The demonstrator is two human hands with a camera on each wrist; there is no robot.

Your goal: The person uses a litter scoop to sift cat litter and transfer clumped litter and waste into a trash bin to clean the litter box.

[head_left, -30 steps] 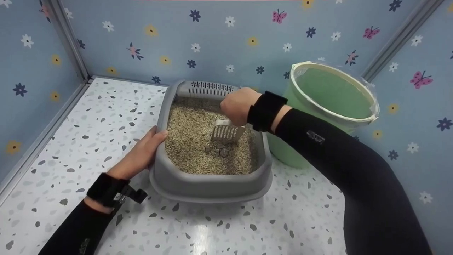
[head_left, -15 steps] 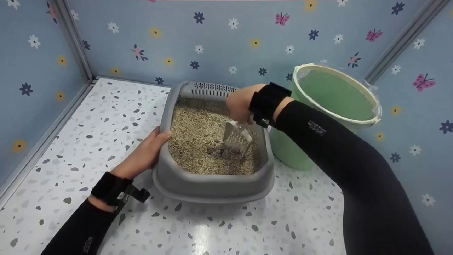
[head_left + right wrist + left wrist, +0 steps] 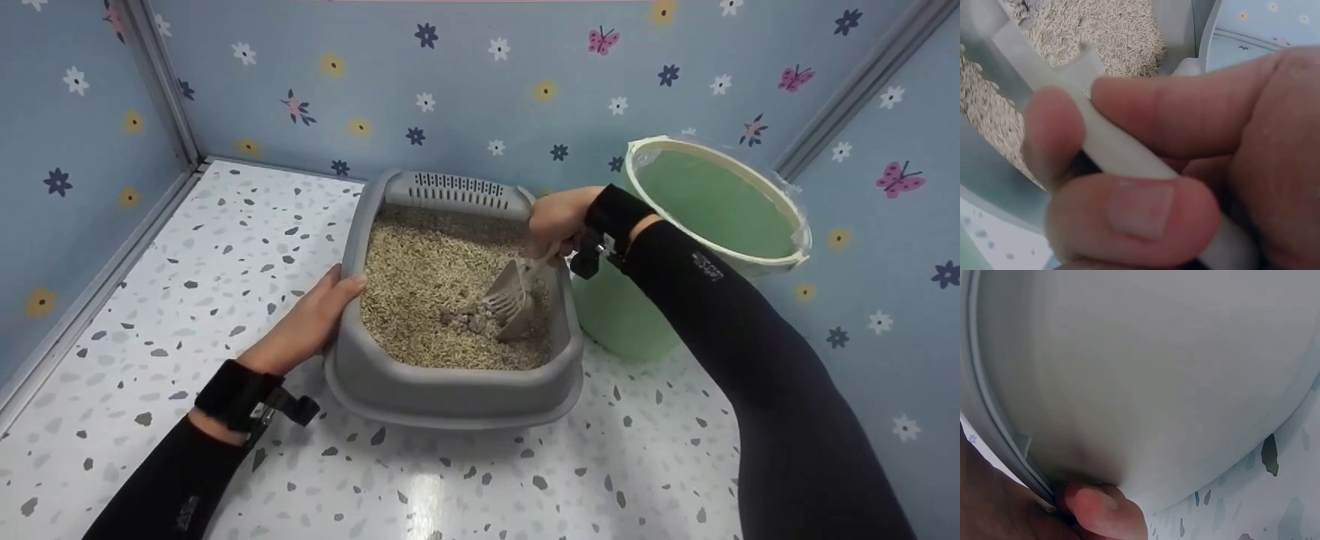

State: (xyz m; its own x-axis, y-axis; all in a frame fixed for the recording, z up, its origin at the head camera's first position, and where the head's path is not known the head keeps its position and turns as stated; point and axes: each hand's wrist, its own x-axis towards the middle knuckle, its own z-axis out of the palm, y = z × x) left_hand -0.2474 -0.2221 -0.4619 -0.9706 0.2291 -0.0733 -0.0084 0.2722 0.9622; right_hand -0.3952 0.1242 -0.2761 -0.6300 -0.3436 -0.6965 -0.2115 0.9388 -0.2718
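Note:
A grey litter box [image 3: 450, 394] stands on the speckled surface, holding tan pellet litter [image 3: 409, 270]. My left hand [image 3: 306, 319] grips its left rim, thumb on top; in the left wrist view a fingertip [image 3: 1100, 506] bends in under the rim against the outer wall. Over the box's right side, my right hand [image 3: 559, 221] holds a pale slotted litter scoop [image 3: 514, 300]. The scoop's edge lies tilted in the litter, right at a patch of dark grey clumps [image 3: 474, 321]. Thumb and fingers wrap its handle [image 3: 1114, 146] in the right wrist view.
A tall green bin [image 3: 634, 315] with a cream rim and a clear liner stands close to the box's right side. Flower-patterned blue panels [image 3: 465, 75] enclose the white speckled surface [image 3: 187, 300] at the back and both sides.
My right hand has moved right and turned; the scoop has swung from upright to tilted, its edge now at the clumps, which show more than before. The left hand stays on the rim.

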